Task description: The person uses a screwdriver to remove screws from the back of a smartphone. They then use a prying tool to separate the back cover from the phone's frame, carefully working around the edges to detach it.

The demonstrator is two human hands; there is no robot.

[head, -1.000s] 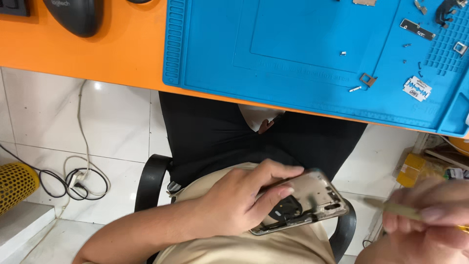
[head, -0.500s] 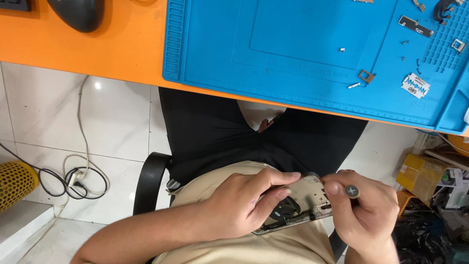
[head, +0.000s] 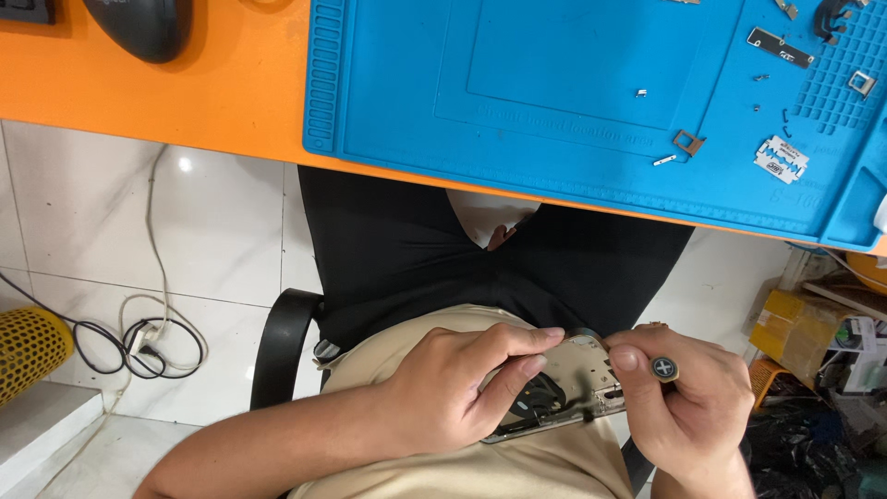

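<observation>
Since the earlier frame, right hand [head: 688,397] settles, pinching a screwdriver [head: 664,369] just right of the phone [head: 564,388], which left hand [head: 453,388] clamps, long axis sideways.

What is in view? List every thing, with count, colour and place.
opened phone frame: one, silver with dark parts, over the lap
screwdriver: one, dark handle end showing, at the frame's right edge
work mat: one, blue, on the table
table: one, orange, top of view
small metal parts: several, silver, on the mat's right side
razor blade: one, silver, right on the mat
computer mouse: one, black, top left
chair: one, black, under the person
cable: one bundle, black and white, on the floor at left
mesh basket: one, yellow, far left
left hand: holds the frame
right hand: grips the screwdriver
</observation>
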